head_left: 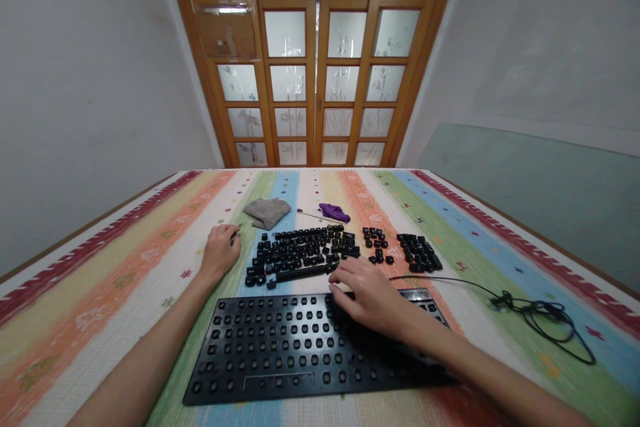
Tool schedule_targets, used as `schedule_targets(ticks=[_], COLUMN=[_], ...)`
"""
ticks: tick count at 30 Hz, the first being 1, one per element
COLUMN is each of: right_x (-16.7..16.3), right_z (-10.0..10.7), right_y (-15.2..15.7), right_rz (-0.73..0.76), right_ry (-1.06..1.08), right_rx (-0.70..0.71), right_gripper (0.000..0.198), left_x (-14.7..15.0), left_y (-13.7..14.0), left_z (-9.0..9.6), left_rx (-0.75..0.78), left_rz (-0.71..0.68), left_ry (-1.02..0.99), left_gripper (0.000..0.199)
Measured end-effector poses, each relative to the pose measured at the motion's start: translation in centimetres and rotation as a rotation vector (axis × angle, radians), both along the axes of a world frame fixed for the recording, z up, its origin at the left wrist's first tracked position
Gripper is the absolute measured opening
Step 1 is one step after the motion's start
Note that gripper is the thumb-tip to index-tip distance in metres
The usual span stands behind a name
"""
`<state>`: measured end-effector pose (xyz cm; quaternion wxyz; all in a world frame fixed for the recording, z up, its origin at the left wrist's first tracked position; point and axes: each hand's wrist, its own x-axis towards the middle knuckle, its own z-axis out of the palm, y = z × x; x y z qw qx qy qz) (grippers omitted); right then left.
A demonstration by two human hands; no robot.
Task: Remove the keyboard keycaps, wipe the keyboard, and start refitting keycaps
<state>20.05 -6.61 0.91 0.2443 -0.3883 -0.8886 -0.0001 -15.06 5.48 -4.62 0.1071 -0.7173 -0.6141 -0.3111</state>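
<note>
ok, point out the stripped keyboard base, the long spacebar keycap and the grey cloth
keyboard base (295, 346): head view, middle of its top face
spacebar keycap (301, 273): head view, middle of its length
grey cloth (267, 211): head view, middle of its upper surface

- No readable text, brand, number or sign.
- Too small to read: any legends on loose black plastic keycaps (297, 249), at twelve o'clock from the black rectangular keyboard base (280, 368).

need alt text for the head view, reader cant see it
A person's right hand is over a black keyboard showing rows of bare switches, on a striped tablecloth. Loose black keycaps lie beyond it, with the left hand beside them. Further back are a grey cloth and a purple cloth; a black cable lies coiled at right.
</note>
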Motion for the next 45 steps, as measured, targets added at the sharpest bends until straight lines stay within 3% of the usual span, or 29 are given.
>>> schedule_targets(ticks=[3, 7, 11, 18, 27, 34, 38, 42, 45], right_x=[0.4, 0.9, 1.2, 1.0, -0.6, -1.9, -3.8, -7.1, -10.2], right_z=[0.7, 1.8, 1.7, -0.3, -0.7, 1.7, 4.3, 6.8, 8.0], right_y=[4.2, 10.8, 16.4, 21.0, 21.1, 19.6, 18.0, 14.4, 10.4], right_rz=[-0.087, -0.262, -0.374, -0.475, -0.639, -0.620, -0.478, -0.289, 0.040], right_ry=[-0.076, -0.173, -0.211, -0.277, -0.259, -0.084, 0.004, 0.064, 0.125], right_rx=[-0.037, -0.116, -0.200, -0.368, -0.314, -0.118, 0.027, 0.127, 0.179], right_gripper=[0.013, 0.026, 0.027, 0.033, 0.035, 0.024, 0.028, 0.028, 0.027], left_x=[0.1, -0.2, -1.1, -2.9, -2.4, -2.0, -1.6, -1.4, -1.5], left_y=[-0.1, -0.4, -1.6, -4.8, -6.1, -7.3, -7.7, -8.1, -8.2], left_z=[0.0, 0.0, -0.2, -0.3, 0.5, 1.9, 2.3, 2.8, 3.0], left_rx=[0.041, 0.068, 0.109, 0.169, 0.059, -0.094, -0.243, -0.534, -0.677], left_rz=[-0.043, -0.100, -0.197, -0.278, -0.286, -0.273, -0.267, -0.282, -0.293], left_ry=[-0.002, -0.009, -0.017, -0.009, -0.092, -0.216, -0.339, -0.664, -0.857], left_gripper=[0.028, 0.028, 0.027, 0.023, 0.025, 0.030, 0.033, 0.040, 0.042])
